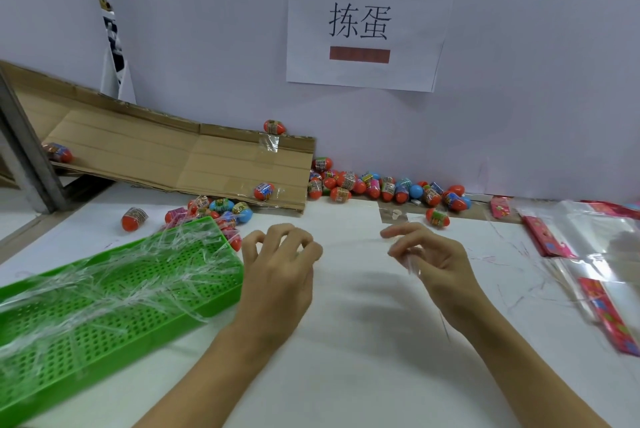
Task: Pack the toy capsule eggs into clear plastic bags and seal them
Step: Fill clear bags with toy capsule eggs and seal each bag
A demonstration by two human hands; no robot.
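Forearms reach in from the near edge of the white tabletop (346, 341), both hands raised just above its bare middle, a judgement from the soft shadows under them. The left hand (277, 275) has a loosely curled grip, fingertips drawn toward the thumb with nothing visible between them. The right hand (433, 261) pinches a thin clear plastic strip (414, 263) between thumb and curled fingers; it looks like peel-off film from a bag's seal, though it is too faint to be sure.

Along the left edge lies a green perforated tray (104, 306), heaped with more clear plastic strips (121, 289), probably parked there as a bin for this waste, within easy reach of the left hand. By the right edge, clear plastic bags (595, 247) with red printed headers (543, 237) lie fanned flat, handy to the right hand.

Farther back, a flattened cardboard sheet (173, 157) leans against the wall at the far left, serving as a ramp or stop; a few eggs rest on it. The toy capsule eggs (374, 186), mostly red with some blue, are heaped along the far edge against the wall, with a smaller cluster (214, 211) just behind the tray. A paper sign (367, 25) is taped to the wall above. No egg is in hand, so a bag probably wants fetching next.
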